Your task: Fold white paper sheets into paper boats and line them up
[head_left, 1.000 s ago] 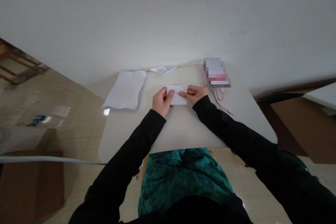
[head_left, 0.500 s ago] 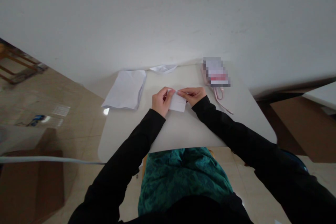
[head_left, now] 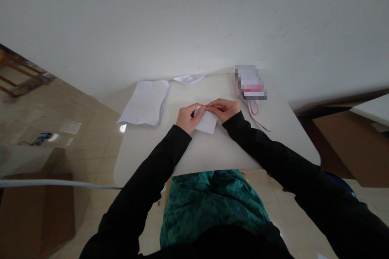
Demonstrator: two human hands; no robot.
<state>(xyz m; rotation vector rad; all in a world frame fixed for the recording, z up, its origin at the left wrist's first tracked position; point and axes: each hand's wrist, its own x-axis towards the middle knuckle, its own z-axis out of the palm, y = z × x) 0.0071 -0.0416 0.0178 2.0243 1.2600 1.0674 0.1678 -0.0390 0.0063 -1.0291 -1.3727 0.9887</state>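
A small piece of white paper [head_left: 207, 123] with crease lines across it is held over the middle of the table. My left hand [head_left: 189, 118] pinches its upper left edge between thumb and fingers. From the other side my right hand [head_left: 224, 109] pinches the top edge, and the fingertips of both hands meet there. The paper's lower part hangs free toward me. The fingers hide its top edge, so its exact fold there cannot be seen.
A stack of white paper sheets [head_left: 145, 103] lies on the white table [head_left: 219, 153] at the left. A folded white paper strip [head_left: 189, 79] rests by the wall. At the back right are a pixelated item [head_left: 251, 83] and a pink cord [head_left: 254, 108]. Cardboard boxes [head_left: 349, 145] stand beside the table.
My fingertips have come together at the paper's top edge, where a small gap showed before. The paper has tilted slightly, its lower edge shifting a little toward me.
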